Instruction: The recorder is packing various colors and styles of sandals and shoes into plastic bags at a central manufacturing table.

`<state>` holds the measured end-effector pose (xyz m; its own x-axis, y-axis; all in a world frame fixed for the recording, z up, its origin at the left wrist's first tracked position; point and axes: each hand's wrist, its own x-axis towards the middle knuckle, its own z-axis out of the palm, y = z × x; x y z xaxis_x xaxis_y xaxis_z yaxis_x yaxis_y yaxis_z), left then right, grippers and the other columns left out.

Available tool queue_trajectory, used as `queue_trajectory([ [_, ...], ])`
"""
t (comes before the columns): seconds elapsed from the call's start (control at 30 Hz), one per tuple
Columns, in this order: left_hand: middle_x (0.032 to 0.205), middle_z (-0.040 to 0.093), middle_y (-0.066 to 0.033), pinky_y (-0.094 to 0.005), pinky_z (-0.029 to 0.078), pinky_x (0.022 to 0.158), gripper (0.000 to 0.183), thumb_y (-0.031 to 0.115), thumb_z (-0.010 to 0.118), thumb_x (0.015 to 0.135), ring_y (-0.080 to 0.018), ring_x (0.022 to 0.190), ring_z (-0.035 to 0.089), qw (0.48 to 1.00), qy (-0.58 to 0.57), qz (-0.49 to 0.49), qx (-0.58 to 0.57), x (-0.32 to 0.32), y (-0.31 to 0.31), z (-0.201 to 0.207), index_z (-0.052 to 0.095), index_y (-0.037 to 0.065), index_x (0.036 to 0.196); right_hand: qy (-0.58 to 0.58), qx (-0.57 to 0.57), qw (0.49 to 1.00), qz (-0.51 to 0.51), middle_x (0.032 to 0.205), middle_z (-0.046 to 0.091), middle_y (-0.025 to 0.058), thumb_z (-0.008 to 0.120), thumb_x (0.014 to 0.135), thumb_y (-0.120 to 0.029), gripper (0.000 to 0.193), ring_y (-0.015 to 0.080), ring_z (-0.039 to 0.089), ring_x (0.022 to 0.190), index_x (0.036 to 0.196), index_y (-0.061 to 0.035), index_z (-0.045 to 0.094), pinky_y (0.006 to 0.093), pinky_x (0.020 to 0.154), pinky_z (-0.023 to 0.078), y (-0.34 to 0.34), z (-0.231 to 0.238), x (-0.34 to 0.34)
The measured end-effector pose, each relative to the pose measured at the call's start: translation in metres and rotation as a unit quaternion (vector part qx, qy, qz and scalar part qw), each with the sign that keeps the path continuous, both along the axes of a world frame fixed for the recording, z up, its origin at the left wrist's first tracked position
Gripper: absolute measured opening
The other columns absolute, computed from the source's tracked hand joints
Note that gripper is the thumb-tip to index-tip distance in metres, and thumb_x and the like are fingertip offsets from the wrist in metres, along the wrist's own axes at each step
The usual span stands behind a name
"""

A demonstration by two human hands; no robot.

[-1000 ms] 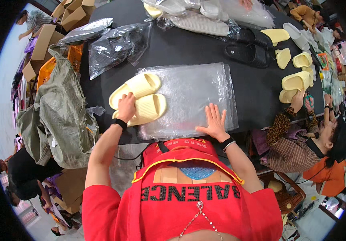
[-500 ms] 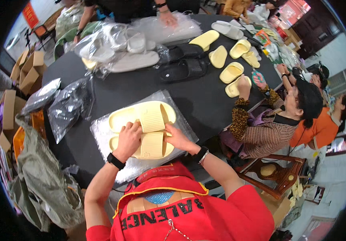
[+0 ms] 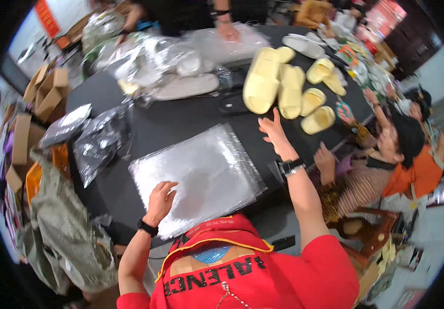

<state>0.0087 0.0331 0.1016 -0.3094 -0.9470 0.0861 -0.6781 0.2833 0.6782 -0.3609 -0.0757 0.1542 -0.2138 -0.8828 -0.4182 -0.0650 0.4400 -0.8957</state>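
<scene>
Head view: at the table's (image 3: 155,129) near edge, the left hand (image 3: 160,203) is over clear bags (image 3: 201,170), fingers bent, slightly apart; contact is unclear. Farther off, the right hand (image 3: 278,138) has its fingers spread, holding nothing; just beyond are 2 yellow slippers (image 3: 262,81), toward the right edge. They look light and springy, best held by the straps; the bags look thin, slippery, easiest taken at a corner.

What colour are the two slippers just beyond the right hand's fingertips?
The slippers are pale yellow; the head view shows this best.
</scene>
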Motion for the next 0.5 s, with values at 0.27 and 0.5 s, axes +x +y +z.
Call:
queue_trajectory([
  [0.27, 0.090, 0.060, -0.0134, -0.0314, 0.045, 0.070, 0.020, 0.010, 0.054, 0.077, -0.0246, 0.078, 0.058, 0.970, 0.096, 0.208, 0.076, 0.074, -0.016, -0.025, 0.060, 0.004, 0.095, 0.336, -0.163, 0.885, 0.277, 0.125, 0.041, 0.0199, 0.059, 0.078, -0.019, 0.044, 0.0334, 0.036, 0.117, 0.117, -0.0033, 0.048, 0.0399, 0.097, 0.029, 0.086, -0.111, 0.059],
  [0.5, 0.106, 0.049, -0.0109, -0.0319, 0.042, 0.068, 0.051, 0.019, 0.059, 0.078, -0.0159, 0.080, 0.048, 0.793, 0.230, 0.563, -0.021, 0.200, -0.055, -0.066, 0.038, 0.001, 0.121, 0.219, -0.101, 0.928, 0.283, 0.114, 0.050, 0.0169, 0.058, 0.078, -0.015, 0.036, 0.0293, 0.049, 0.104, 0.111, -0.0023, 0.053, 0.0360, 0.088, 0.038, 0.125, -0.115, 0.092],
])
